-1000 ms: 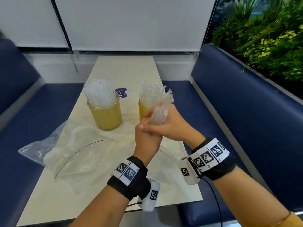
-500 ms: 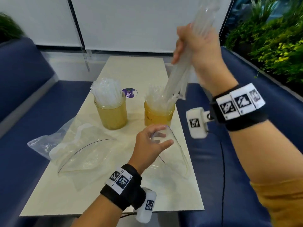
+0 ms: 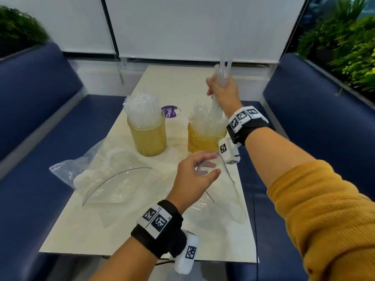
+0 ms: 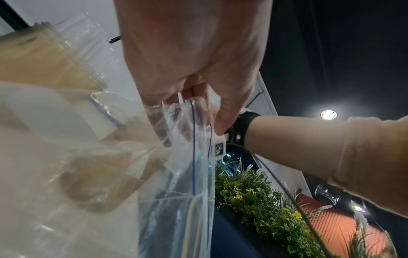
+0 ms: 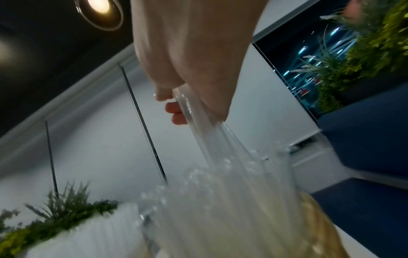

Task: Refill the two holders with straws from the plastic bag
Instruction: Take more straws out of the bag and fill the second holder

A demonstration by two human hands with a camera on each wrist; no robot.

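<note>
Right hand (image 3: 223, 92) gripping a bundle of straws (image 3: 218, 98) over the right holder (image 3: 205, 141).
Fingers wrapped tight round the bundle mid-length; lower ends run down from the grip into the holder's straws, tops stick out above the fist. Left hand (image 3: 194, 175), fingers curled, pinches the plastic bag (image 4: 176, 200) mouth, bag hanging below the pinch. Left holder (image 3: 148, 136), full, left of both grips on the table (image 3: 85, 230).
</note>
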